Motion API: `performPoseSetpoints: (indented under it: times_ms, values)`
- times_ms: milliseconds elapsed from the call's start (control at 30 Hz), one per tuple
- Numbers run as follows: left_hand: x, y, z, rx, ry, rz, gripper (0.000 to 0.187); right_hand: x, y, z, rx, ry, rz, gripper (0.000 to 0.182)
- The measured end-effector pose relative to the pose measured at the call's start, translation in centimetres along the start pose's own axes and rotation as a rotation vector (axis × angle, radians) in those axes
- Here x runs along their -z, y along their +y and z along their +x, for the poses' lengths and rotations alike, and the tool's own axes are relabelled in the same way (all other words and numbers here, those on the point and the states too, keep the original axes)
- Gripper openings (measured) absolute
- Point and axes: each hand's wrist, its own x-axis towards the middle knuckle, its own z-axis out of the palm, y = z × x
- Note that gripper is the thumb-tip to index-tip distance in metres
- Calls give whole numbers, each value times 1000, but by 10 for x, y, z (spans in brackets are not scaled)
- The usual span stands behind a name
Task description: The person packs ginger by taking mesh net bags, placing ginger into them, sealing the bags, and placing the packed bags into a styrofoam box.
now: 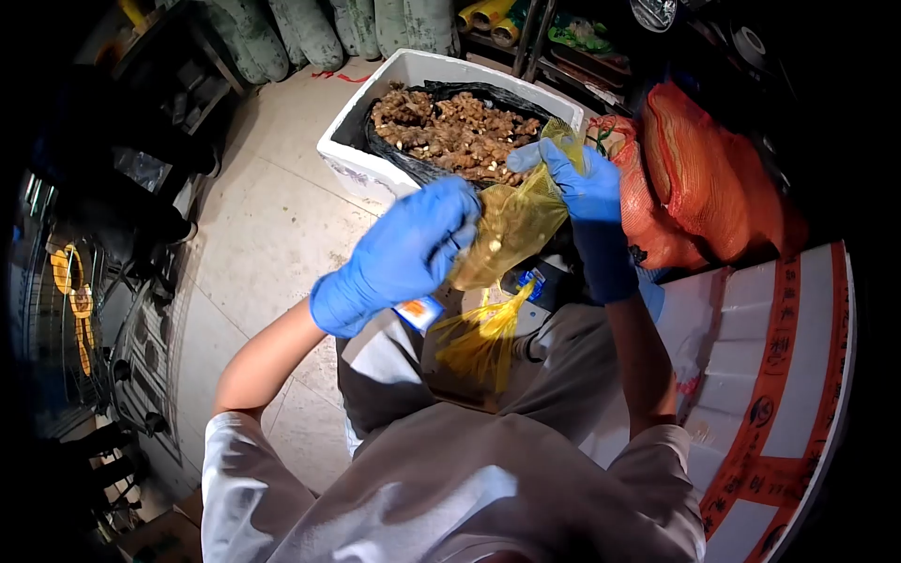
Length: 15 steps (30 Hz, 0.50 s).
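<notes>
In front of me hangs a yellow mesh bag (519, 223), with pale brownish pieces showing dimly through the net. My right hand (593, 195), in a blue glove, grips its upper part, the forefinger stretching left. My left hand (405, 246), also blue-gloved, is closed at the bag's left side; its curled fingers hide what they hold, if anything. Just beyond both hands stands a white foam box (345, 155) lined with black plastic and filled with ginger (450, 131). Between my knees lies a bundle of yellow mesh bags (493, 333).
Full orange mesh sacks (704, 178) lean at the right, beside white foam boxes with red tape (765, 375). Pale green sacks (310, 38) line the back. A wire rack (141, 347) stands left on the tiled floor (253, 225). A blue-and-white packet (419, 311) is near my left knee.
</notes>
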Motion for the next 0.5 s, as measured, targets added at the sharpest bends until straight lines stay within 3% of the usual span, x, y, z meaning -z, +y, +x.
performPoseSetpoints:
  times_ms: [67, 100, 133, 200, 233, 267, 333, 367, 400, 467, 500]
  values:
    - [21, -4, 7, 154, 99, -42, 9, -2, 0, 2, 2, -10, -23, 19]
    - [11, -4, 5, 68, -18, -46, 9, -4, -10, 0, 33, -2, 19, 19]
    - [1, -2, 3, 26, 38, 36, 8, -5, -20, 0, 64, -10, 58, 19]
    - [22, -10, 12, 213, 178, -244, 8, -3, -26, 0, -12, -32, 72, 18]
    - [12, -10, 11, 73, -21, -143, 6, -3, -27, -2, 1, -38, 55, 18]
    - [1, -3, 9, 39, -19, -21, 7, -4, -27, -2, 15, -62, 32, 17]
    - [22, -7, 17, 257, 252, -359, 7, -4, -19, 1, 16, -81, 2, 17]
    - [14, -15, 16, 54, 72, -220, 7, -2, -12, 2, 33, -31, 36, 17]
    - [3, -7, 13, 43, 48, -76, 6, -2, -11, 4, 48, 3, 64, 17]
    - [22, -11, 22, 225, 243, -402, 6, -2, -17, 8, 27, -36, 39, 19]
    - [15, -13, 23, 53, 119, -251, 6, -1, -20, 8, 11, -51, 13, 21]
